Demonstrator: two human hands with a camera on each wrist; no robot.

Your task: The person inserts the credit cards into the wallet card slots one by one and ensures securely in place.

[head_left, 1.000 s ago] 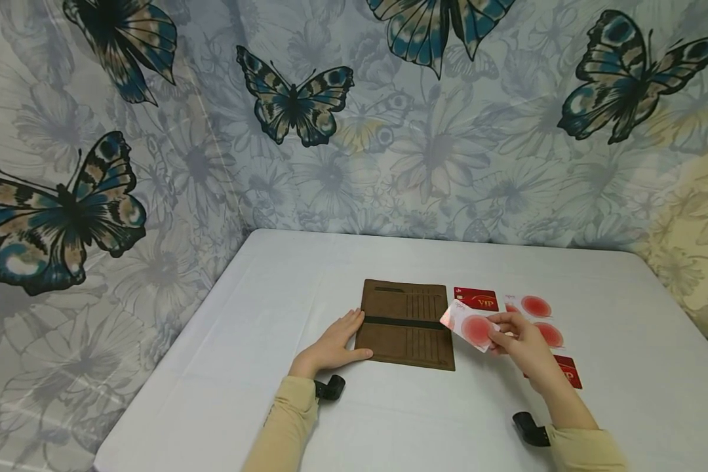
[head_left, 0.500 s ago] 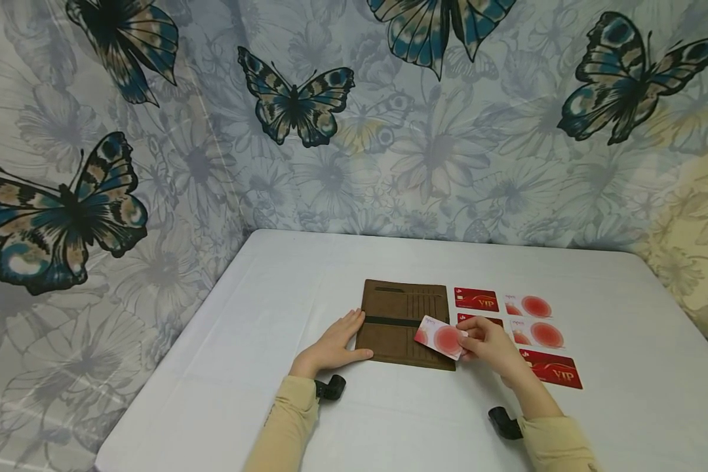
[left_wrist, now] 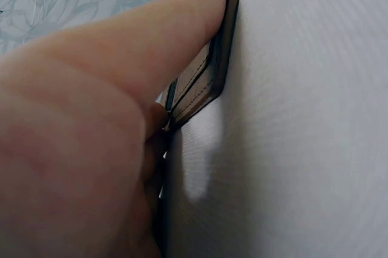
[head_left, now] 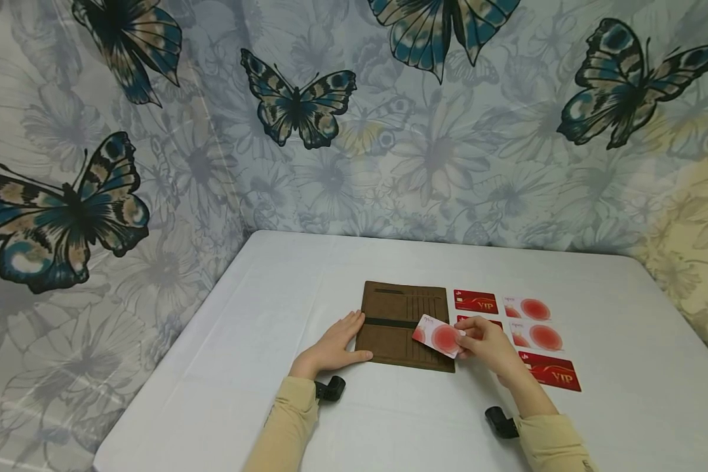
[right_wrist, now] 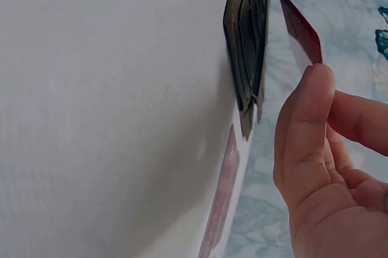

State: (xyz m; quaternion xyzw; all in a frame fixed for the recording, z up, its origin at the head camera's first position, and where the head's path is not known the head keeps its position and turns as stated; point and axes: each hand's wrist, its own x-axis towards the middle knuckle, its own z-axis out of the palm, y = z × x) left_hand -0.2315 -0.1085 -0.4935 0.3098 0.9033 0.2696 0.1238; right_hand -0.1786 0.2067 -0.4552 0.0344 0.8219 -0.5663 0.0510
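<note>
Lower left: room over white table (head_left: 224, 341) | lower middle: left hand (head_left: 330, 345), brown wallet (head_left: 398, 303) block | lower right: right hand (head_left: 495, 347) blocks, flat VIP cards (head_left: 553, 372)

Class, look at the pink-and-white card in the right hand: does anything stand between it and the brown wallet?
Nothing visible does. The right hand pinches the pink-and-white card above the brown wallet, and the right wrist view shows an unobstructed gap. The left hand touches the wallet's left edge, away from the card.
</note>
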